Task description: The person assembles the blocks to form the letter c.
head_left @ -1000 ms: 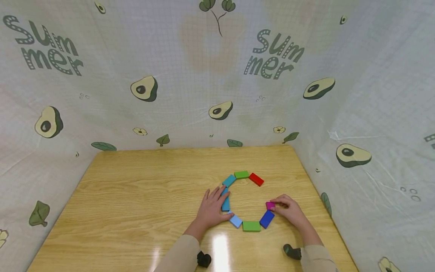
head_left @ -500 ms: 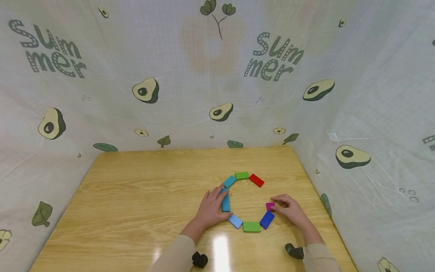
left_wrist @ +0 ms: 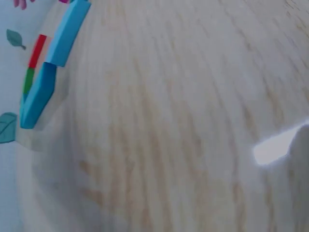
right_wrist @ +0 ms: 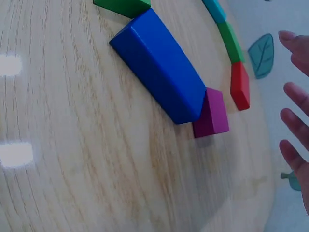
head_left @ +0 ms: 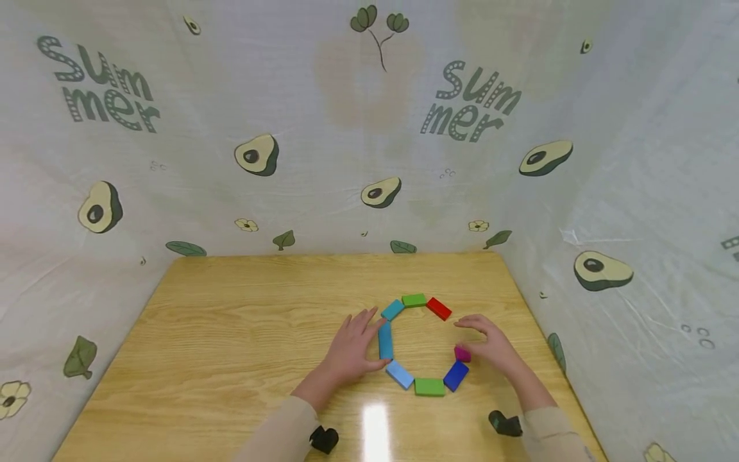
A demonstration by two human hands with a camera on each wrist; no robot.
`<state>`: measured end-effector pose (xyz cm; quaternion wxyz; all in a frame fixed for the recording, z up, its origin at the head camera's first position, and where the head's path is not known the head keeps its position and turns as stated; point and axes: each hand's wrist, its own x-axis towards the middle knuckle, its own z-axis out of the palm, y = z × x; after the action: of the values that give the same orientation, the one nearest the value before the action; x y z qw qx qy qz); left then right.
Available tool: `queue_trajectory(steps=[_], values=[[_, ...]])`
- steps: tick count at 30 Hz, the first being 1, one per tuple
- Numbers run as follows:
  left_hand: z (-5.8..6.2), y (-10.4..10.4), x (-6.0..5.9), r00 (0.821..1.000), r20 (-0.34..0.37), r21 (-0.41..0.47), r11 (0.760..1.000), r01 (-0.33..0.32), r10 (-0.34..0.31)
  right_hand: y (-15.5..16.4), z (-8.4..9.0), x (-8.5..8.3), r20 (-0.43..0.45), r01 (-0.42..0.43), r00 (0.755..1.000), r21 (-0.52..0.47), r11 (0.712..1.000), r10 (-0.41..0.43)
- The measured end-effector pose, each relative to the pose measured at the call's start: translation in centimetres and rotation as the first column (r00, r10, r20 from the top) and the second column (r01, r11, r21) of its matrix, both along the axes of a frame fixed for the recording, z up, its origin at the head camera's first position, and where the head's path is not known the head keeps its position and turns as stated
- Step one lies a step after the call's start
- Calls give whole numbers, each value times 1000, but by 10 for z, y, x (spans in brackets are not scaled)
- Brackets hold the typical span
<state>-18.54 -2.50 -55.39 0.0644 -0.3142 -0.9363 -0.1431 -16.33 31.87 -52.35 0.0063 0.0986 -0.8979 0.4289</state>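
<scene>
Several coloured blocks lie in a broken ring on the table. My left hand (head_left: 349, 353) is spread beside the left side, fingertips near the blue block (head_left: 385, 341) and thumb near the light blue block (head_left: 400, 375). My right hand (head_left: 492, 345) has its fingers apart, thumb close by the magenta block (head_left: 462, 354). In the right wrist view, the magenta block (right_wrist: 211, 113) stands against the end of the dark blue block (right_wrist: 161, 67), apart from the fingers (right_wrist: 294, 121). The dark blue block (head_left: 456, 376) meets the front green block (head_left: 430, 387).
Along the back of the ring are a teal block (head_left: 393, 310), another green block (head_left: 414, 300) and a red block (head_left: 439, 308). A gap lies between the red and magenta blocks. A patterned cloth (head_left: 323, 218) borders the wooden table (head_left: 242, 321) behind and at both sides.
My right hand's fingers have spread and moved forward, away from the magenta block they were pinching. My left hand has drawn slightly off the blue block.
</scene>
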Motion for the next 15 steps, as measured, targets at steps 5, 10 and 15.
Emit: queue_trajectory(steps=[5,10,15], values=[[20,-11,-3,999,-44,13,1000,9,-8,-7,15,-4,-109,-23,993,113,993,35],[35,-26,-5,998,-57,-21,1000,-15,13,-9,27,-5,-250,-20,965,245,969,83],[46,-41,-6,994,-102,-39,999,-34,29,-4,37,-6,-360,2,923,366,931,139]])
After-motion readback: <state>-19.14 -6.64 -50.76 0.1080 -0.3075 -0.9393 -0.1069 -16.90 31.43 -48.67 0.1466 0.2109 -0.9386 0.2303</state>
